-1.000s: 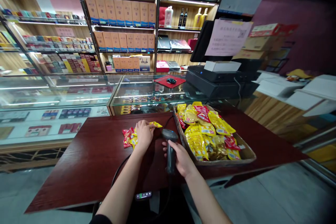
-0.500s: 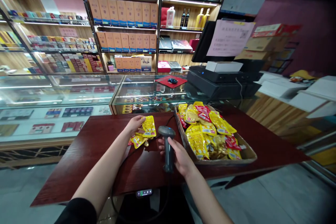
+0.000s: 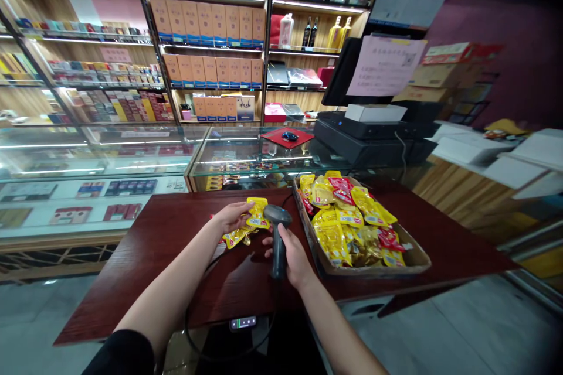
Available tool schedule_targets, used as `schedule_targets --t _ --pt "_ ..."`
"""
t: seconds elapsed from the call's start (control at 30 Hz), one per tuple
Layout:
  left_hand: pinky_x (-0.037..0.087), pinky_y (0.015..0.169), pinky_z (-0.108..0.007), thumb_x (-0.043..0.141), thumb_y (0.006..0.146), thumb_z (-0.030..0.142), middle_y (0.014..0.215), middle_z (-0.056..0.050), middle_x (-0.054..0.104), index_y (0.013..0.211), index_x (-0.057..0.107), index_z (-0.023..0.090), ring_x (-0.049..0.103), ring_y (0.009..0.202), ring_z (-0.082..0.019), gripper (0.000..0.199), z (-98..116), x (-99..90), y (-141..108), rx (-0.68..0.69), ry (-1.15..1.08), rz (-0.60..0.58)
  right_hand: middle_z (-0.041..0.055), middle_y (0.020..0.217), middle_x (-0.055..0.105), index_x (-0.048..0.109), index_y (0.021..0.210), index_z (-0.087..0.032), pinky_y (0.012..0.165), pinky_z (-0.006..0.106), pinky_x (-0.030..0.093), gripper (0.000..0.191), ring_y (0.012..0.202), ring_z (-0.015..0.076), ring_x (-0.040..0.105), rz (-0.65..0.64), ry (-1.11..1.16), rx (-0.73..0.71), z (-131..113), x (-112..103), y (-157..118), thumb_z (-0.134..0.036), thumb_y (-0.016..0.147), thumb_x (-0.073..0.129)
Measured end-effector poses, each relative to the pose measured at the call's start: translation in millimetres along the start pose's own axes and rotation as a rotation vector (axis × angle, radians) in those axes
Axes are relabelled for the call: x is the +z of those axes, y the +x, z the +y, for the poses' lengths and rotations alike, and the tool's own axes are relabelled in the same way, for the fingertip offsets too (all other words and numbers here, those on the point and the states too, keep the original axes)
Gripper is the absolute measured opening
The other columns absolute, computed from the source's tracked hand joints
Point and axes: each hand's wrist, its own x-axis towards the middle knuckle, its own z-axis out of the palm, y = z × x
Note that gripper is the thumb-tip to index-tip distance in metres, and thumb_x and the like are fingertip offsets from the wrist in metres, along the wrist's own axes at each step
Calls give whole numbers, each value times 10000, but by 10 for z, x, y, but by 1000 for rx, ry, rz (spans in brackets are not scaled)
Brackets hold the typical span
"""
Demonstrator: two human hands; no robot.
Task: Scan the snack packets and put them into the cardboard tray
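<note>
My left hand (image 3: 233, 217) pinches a yellow snack packet (image 3: 258, 212) by its left edge, above the table. Just beneath it lies a small pile of yellow packets (image 3: 237, 237), with a bit of red showing, partly covered by the hand. Wrapped around the handle of a dark grey barcode scanner (image 3: 278, 246) is my right hand (image 3: 295, 258). The scanner's head is upright, right beside the held packet; whether they touch I cannot tell. To the right stands a cardboard tray (image 3: 417, 258) heaped with yellow and red packets (image 3: 349, 215).
The dark red wooden table (image 3: 145, 269) carries all this. A scanner cable (image 3: 187, 328) loops below its front edge near a lit phone-like screen (image 3: 243, 323). Behind are a glass counter (image 3: 237, 149), a mouse (image 3: 289, 136) on a red mat and a monitor (image 3: 343, 73).
My left hand has moved slightly right with the packet, closer to the scanner. My right hand has shifted the scanner a little left and up.
</note>
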Motion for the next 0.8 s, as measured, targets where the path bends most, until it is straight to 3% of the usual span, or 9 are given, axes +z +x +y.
schedule_targets --t 0.1,0.27,0.4,0.6,0.8 --pt "595 712 -312 761 713 131 1012 -128 705 1056 630 120 707 813 -204 367 44 6 -6 -7 33 -85 18 663 692 532 984 -188 366 171 389 449 409 109 584 8 -40 5 -27 9 29 -556 755 648" --pt "552 528 -228 766 670 73 833 -46 714 983 628 163 664 591 -130 353 199 -49 91 9 197 138 20 687 681 560 1037 -179 380 183 392 487 428 95 559 50 -132 -44 -83 66 -74 -565 753 643" --pt "478 440 -183 775 650 72 732 -12 690 918 626 164 593 470 -91 320 310 -46 195 49 276 212 10 656 648 578 997 -168 429 195 406 475 474 96 552 -12 -207 -31 -29 168 -261 -583 770 614" --pt "502 485 -213 809 592 61 778 -28 699 951 624 168 644 548 -130 417 341 -19 302 56 242 165 -6 682 620 576 967 -178 519 210 437 416 543 93 553 -153 -230 -84 124 319 -420 -561 805 583" --pt "448 436 -178 818 586 76 752 -23 694 966 639 171 605 492 -101 430 319 -85 351 64 257 159 -15 632 605 552 1020 -186 486 210 413 477 509 102 540 -81 -197 -58 137 377 -467 -586 767 609"
